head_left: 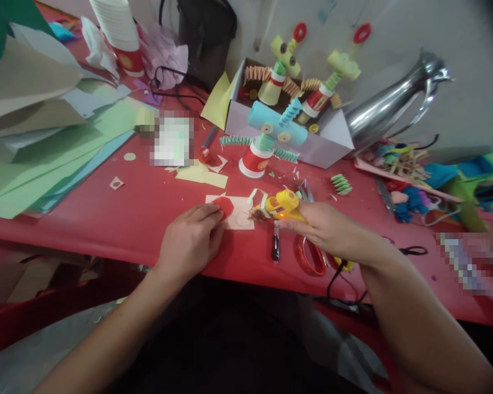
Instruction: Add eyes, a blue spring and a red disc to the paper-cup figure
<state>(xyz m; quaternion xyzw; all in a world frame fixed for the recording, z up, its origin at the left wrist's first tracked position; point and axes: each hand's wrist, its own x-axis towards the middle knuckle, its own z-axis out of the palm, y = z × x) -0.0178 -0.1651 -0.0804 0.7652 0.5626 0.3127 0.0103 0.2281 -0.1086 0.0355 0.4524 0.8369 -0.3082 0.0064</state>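
"Yellow plastic in the right hand (328, 227), is that a glue gun (285, 205)?"

"Yes, the fingers are wrapped round it, and its nozzle end points left, over the edge of the pale card (232, 223). A small orange spot glows on its side."

"And the left hand (191, 235)?"

"Palm down, fingers together and curved, their tips on the red piece (225, 207). I can't tell whether they pinch it or only press. That piece lies partly over the card (which has a circle drawn on it), near the front edge of the red table (127, 235)."

"What's around them?"

"A dark pen (275, 241) lies just below the gun, with red-handled scissors (312, 271) to its right. Behind stands a cup figure (257, 158) with a blue rolled head and pleated green arms, in front of a box (328, 150) holding two more figures (271, 90). A folded green strip (340, 184) lies beyond the right wrist."
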